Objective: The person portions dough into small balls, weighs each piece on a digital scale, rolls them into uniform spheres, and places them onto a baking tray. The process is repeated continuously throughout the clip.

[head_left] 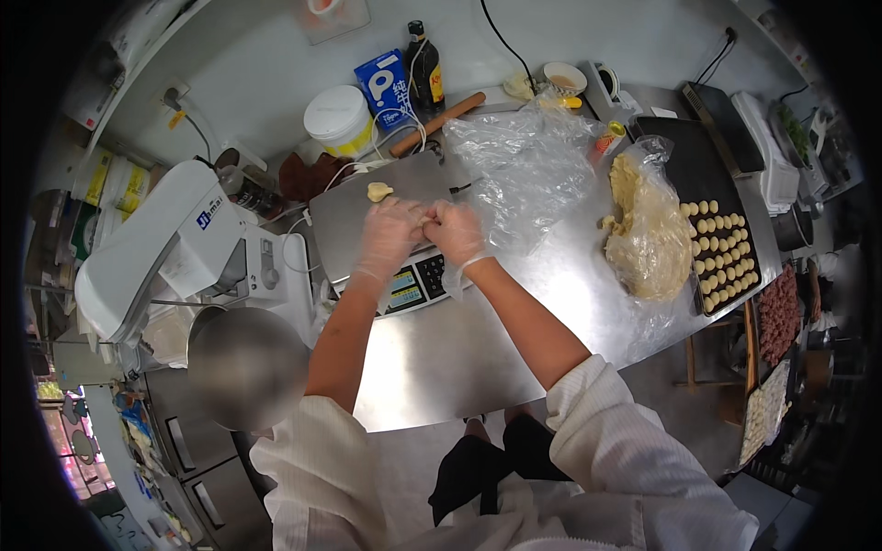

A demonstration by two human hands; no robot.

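1. My gloved left hand [390,230] and right hand [454,233] meet over the scale [418,179], fingers curled in; can't tell what's pinched, knuckles hide it.
2. Dough lump [378,192] sits on the scale, just beyond my left fingers.

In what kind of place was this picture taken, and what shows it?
Probably a bakery kitchen: a white stand mixer stands at the left, a small dough piece lies on a digital scale, and rows of dough balls fill part of a black baking tray.
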